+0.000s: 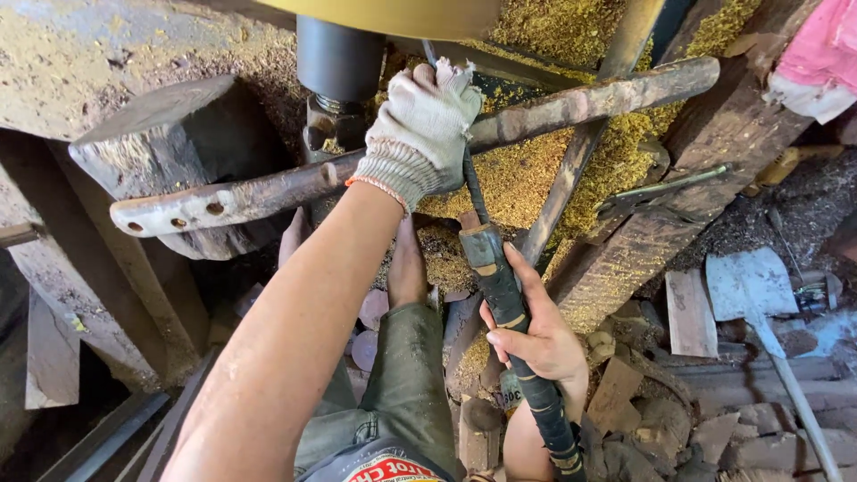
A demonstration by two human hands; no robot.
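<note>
My left hand, in a white knit glove, is closed around a long rusty metal bar that runs from lower left to upper right. My bare right hand grips a black taped handle of a tool whose thin dark shaft rises up behind the gloved hand. Yellow sawdust lies heaped under the bar. My legs in grey-green trousers show below.
A black cylinder hangs under a yellow machine body at the top. A thick wooden block sits at left. A shovel and wood offcuts lie at right. A pink cloth is at upper right.
</note>
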